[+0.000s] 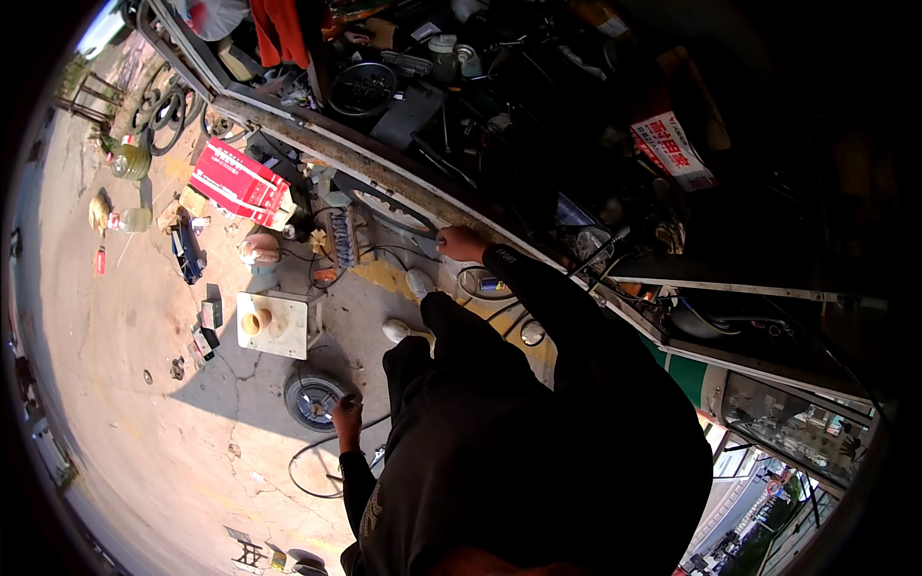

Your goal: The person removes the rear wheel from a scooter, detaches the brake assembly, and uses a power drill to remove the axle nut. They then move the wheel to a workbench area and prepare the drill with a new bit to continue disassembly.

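Concrete ground (144, 461) bears a wheel (312, 401) near the curled left hand (347, 419); the right hand (462, 244), also curled, is by a metal sill (375, 174) (whether either holds anything, I cannot tell). Beyond: a white stool (286, 348), a red carton (235, 180).

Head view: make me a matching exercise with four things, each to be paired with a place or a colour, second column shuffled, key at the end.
Things:
1. Wheel
2. Stool
3. Right hand
4. Jugs

Places and colours:
A. Yellow-green, toward the left of the picture
B. Beside the long metal sill
C. Nearest the left hand
D. White-topped, with a yellow item on it

Pairs: 1-C, 2-D, 3-B, 4-A
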`<action>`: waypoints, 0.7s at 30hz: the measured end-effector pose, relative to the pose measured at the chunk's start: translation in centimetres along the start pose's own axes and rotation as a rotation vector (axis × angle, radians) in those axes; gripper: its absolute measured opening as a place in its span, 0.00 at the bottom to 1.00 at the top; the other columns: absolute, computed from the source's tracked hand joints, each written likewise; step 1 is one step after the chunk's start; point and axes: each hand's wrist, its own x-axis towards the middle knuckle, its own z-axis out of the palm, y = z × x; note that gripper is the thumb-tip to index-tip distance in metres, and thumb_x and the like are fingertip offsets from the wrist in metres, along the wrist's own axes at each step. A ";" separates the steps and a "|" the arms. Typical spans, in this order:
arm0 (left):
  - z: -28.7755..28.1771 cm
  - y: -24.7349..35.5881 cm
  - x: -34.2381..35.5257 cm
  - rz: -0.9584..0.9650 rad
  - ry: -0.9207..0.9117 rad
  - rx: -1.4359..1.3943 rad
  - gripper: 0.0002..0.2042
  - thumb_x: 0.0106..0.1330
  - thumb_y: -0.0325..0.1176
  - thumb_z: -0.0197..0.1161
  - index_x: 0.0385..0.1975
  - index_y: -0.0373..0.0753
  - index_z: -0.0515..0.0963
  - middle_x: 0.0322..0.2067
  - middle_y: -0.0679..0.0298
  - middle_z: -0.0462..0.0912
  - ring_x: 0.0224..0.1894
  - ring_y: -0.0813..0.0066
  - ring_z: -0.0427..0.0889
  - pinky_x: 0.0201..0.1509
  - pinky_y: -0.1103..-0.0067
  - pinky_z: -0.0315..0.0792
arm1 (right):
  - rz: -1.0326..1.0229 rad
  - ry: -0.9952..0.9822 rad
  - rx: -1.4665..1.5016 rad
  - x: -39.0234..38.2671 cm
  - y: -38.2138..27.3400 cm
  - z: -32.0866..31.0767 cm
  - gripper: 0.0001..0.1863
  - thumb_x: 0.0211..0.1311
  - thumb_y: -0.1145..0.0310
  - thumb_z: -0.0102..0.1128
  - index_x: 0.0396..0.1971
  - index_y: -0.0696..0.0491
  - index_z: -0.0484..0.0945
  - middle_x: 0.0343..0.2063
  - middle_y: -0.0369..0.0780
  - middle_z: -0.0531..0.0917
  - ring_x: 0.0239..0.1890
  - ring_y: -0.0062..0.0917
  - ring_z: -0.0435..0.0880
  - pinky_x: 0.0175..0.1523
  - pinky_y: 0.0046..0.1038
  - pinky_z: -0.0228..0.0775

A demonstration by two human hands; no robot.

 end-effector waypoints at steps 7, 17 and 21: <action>0.1 -0.5 -5.4 -0.110 -0.190 0.193 0.18 0.51 0.29 0.68 0.43 0.34 0.85 0.30 0.58 0.88 0.30 0.73 0.85 0.37 0.78 0.77 | 0.287 0.016 0.146 -7.4 7.2 2.7 0.21 0.61 0.56 0.61 0.43 0.59 0.82 0.39 0.51 0.84 0.44 0.45 0.83 0.50 0.42 0.73; -3.7 -1.8 4.3 -0.189 -0.297 -0.123 0.18 0.67 0.42 0.65 0.46 0.31 0.82 0.32 0.63 0.85 0.31 0.78 0.80 0.33 0.76 0.73 | 0.325 -0.362 -0.354 -20.9 18.9 14.1 0.21 0.61 0.53 0.59 0.38 0.57 0.83 0.40 0.52 0.84 0.46 0.49 0.82 0.50 0.47 0.74; -2.6 0.6 10.7 0.082 -0.227 -0.121 0.18 0.69 0.42 0.63 0.48 0.33 0.81 0.34 0.63 0.86 0.30 0.77 0.81 0.34 0.78 0.73 | 0.560 0.136 0.263 -21.1 15.5 12.1 0.20 0.60 0.55 0.60 0.39 0.57 0.82 0.40 0.52 0.84 0.46 0.49 0.82 0.49 0.44 0.75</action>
